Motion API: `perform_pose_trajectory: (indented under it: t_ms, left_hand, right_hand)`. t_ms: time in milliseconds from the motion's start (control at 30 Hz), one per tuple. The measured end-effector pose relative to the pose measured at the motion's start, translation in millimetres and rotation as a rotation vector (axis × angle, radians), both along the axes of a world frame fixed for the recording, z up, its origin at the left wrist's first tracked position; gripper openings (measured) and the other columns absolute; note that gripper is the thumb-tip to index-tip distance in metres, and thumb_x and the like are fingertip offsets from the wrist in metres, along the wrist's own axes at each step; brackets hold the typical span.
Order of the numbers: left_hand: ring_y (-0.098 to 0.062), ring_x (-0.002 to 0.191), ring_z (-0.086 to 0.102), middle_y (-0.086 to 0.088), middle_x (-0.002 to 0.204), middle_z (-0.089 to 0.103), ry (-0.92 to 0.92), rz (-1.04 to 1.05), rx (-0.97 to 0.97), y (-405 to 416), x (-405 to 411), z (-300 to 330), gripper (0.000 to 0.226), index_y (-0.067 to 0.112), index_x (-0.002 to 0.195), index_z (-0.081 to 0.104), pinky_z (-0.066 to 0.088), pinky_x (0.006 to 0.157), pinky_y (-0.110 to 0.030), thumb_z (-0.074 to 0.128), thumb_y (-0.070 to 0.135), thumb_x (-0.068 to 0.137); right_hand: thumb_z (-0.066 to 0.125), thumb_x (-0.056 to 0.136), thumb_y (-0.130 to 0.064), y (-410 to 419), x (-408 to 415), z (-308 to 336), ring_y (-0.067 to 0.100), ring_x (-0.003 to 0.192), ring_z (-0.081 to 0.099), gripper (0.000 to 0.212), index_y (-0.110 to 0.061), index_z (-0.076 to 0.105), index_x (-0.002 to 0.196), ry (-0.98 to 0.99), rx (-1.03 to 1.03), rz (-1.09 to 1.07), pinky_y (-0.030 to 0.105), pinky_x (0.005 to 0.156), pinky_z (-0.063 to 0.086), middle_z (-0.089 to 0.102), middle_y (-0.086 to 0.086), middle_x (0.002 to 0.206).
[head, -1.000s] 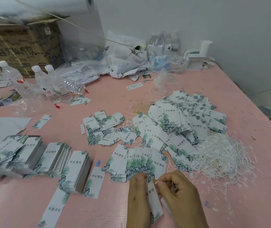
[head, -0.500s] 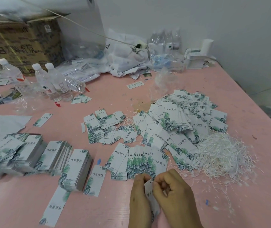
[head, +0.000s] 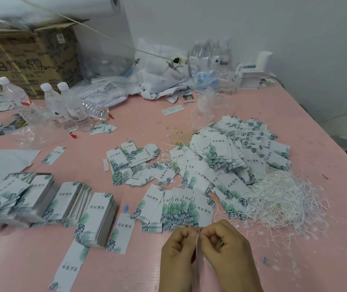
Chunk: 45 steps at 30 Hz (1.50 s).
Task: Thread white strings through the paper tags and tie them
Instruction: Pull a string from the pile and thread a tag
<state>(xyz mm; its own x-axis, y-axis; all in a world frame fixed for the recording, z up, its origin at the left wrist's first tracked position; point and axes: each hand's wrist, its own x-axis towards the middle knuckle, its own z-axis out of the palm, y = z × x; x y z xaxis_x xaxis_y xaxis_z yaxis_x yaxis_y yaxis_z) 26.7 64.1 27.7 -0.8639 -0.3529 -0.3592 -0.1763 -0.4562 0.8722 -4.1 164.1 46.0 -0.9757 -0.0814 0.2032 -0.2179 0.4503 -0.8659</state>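
Now both hands, left hand & right hand, have closed in, pinching string over edge-on tag; prob. tying.

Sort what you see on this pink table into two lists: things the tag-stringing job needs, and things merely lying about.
Part of the job:
- left hand and right hand, pinching a white string
- held tag
- heap of loose strings
- stacked tags
- pile of tags

Lying about:
- water bottles
- cardboard box
- plastic bags
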Motion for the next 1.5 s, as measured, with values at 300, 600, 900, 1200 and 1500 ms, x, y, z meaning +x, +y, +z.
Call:
perform_pose_trajectory:
  t_ms: [300, 600, 900, 1200, 1500]
  left_hand:
    - [-0.027, 0.081, 0.071, -0.022, 0.090, 0.074, -0.118, -0.024, -0.068, -6.9, -4.6, -0.1, 0.018, -0.010, 0.087, 0.061, 0.060, 0.067, -0.030, 0.051, 0.000, 0.098]
    - [-0.031, 0.094, 0.071, -0.022, 0.100, 0.074, -0.107, 0.132, 0.068, -4.1, -8.5, -4.8, 0.023, 0.002, 0.080, 0.059, 0.051, 0.085, -0.041, 0.048, 0.004, 0.100]
    - [-0.029, 0.068, 0.057, -0.023, 0.077, 0.064, -0.054, 0.228, 0.024, -14.3, -6.6, -4.6, 0.029, 0.010, 0.082, 0.064, 0.044, 0.061, -0.038, 0.049, 0.024, 0.102]
    - [-0.011, 0.051, 0.055, -0.013, 0.074, 0.070, 0.117, 0.290, 0.057, -28.7, -8.5, 16.1, 0.023, 0.003, 0.084, 0.052, 0.044, 0.043, -0.018, 0.041, 0.012, 0.103]
    - [-0.014, 0.040, 0.049, -0.010, 0.057, 0.059, 0.193, 0.233, 0.127, -33.5, -7.1, 31.5, 0.019, 0.012, 0.077, 0.053, 0.038, 0.035, -0.020, 0.051, 0.026, 0.090]
  right_hand:
    - [0.053, 0.088, 0.008, 11.6, -6.6, -1.4, 0.009, 0.038, 0.034, 0.026, -0.012, 0.070, 0.084, -0.546, -0.542, -0.009, 0.019, 0.036, 0.029, 0.053, 0.001, 0.051]
    - [0.031, 0.095, 0.016, 23.3, -8.0, -17.5, 0.019, 0.055, 0.062, 0.029, 0.007, 0.059, 0.089, -0.741, -1.086, -0.154, 0.021, 0.047, 0.053, 0.065, 0.017, 0.069]
    - [0.045, 0.098, 0.000, 37.1, -0.7, -27.1, 0.007, 0.077, 0.063, 0.033, -0.021, 0.071, 0.095, -0.397, -0.527, -0.027, 0.027, 0.077, 0.053, 0.075, 0.005, 0.099]
    - [0.048, 0.093, 0.002, 41.2, -2.8, -17.9, 0.021, 0.066, 0.066, 0.029, -0.011, 0.073, 0.086, -0.489, -0.837, 0.025, 0.023, 0.055, 0.054, 0.072, 0.023, 0.088]
    - [0.060, 0.068, -0.004, 39.1, -6.1, -0.6, 0.012, 0.047, 0.052, 0.020, -0.005, 0.077, 0.078, -0.565, -0.977, -0.013, 0.020, 0.042, 0.044, 0.055, 0.009, 0.056]
